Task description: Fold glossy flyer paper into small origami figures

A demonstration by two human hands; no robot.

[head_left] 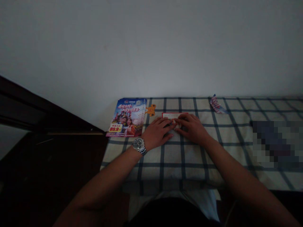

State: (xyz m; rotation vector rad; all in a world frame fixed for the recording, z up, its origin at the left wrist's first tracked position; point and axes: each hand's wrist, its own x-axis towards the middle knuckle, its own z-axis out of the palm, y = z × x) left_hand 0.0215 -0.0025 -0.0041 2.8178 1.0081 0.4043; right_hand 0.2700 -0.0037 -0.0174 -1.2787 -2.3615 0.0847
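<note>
A white wall [151,47] fills the upper view, and a dark wooden frame [35,107] runs in from the left, beside the checked cream cloth [227,157], which has navy lines and serves as the reference for everything else. A pixelated patch [274,145] lies on the right part of the cloth, too blurred to identify. At the cloth's far left corner sits a fanned stack of glossy travel leaflets [126,117], its lower corner overhanging the cloth's edge and showing a yellow "89.9" price label [115,127]. An orange cut-out card shape [151,110] pokes out from the stack's right side. Toward the cloth's far right edge lies a crumpled printed wrapper [216,105], well apart from the leaflets. Near the middle of the far half of the cloth lies a red-bordered white card [174,115]. The left hand [157,132] and right hand [191,127] both rest palm down and open on the cloth, their fingertips [172,124] meeting on the card's near part without any visible grip. A steel wristwatch [139,145] circles the left wrist
</note>
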